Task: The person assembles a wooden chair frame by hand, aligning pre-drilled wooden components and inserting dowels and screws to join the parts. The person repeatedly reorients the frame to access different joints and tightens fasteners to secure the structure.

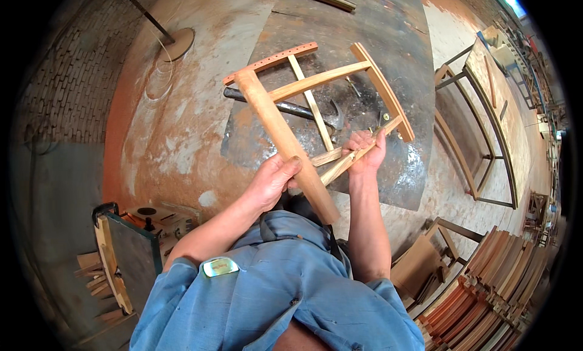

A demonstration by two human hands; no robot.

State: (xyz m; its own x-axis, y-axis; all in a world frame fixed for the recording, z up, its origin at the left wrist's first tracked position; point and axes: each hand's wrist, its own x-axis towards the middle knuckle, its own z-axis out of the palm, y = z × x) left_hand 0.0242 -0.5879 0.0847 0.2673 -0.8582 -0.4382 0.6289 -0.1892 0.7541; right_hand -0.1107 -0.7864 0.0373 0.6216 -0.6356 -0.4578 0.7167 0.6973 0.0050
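Note:
A pale wooden frame (261,102) of joined posts and rails is tilted in front of me. My left hand (273,179) is closed around its thick front post, near the lower end. Further right, my right hand (366,153) grips a narrow rail (344,167) that runs toward the right-hand post (382,92). A slightly curved rail (322,82) joins the two posts. At the far left of the frame sits a strip with a row of small holes (276,61). Behind the frame's bars lies a claw hammer (294,109) with a dark handle, partly hidden by the thick post.
A dark, stained metal sheet (395,175) covers the floor below, with small hardware (385,116) on it. Metal-framed tables (510,120) stand right. Stacked wooden strips (486,284) fill the lower right. A machine (130,247) is lower left, a round-based stand (177,44) upper left.

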